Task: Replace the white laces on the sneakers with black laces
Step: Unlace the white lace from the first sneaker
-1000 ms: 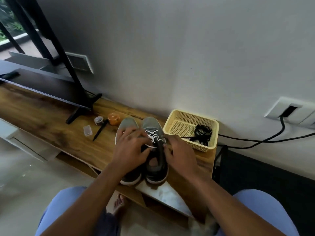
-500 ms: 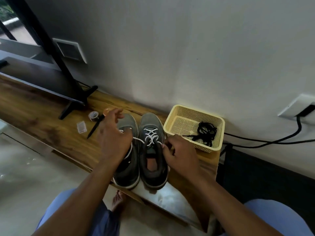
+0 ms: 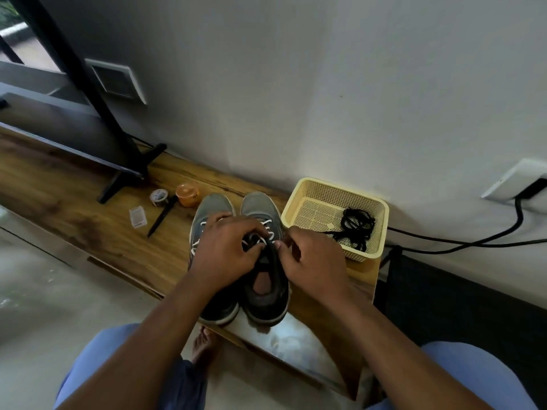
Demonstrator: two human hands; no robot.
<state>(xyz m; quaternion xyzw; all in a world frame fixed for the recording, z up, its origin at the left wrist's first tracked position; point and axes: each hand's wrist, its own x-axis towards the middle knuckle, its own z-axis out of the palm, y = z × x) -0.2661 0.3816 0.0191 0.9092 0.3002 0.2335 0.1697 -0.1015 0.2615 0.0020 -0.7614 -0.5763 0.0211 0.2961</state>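
Both hands on the right sneaker, working its white lace loose. Left hand and right hand have fingers curled at the eyelets, apparently pinching lace; exact contact hidden. Left sneaker is touching alongside. Black laces wait in basket, near for the swap.

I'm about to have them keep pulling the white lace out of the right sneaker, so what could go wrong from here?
Both hands, left hand and right hand, work the white lace on the right sneaker, whose heel sits near the shelf edge; a hard tug may drag it off.
The left forearm lies over the left sneaker, which could be nudged off too.
The black laces lie tangled in the basket and may need untangling.
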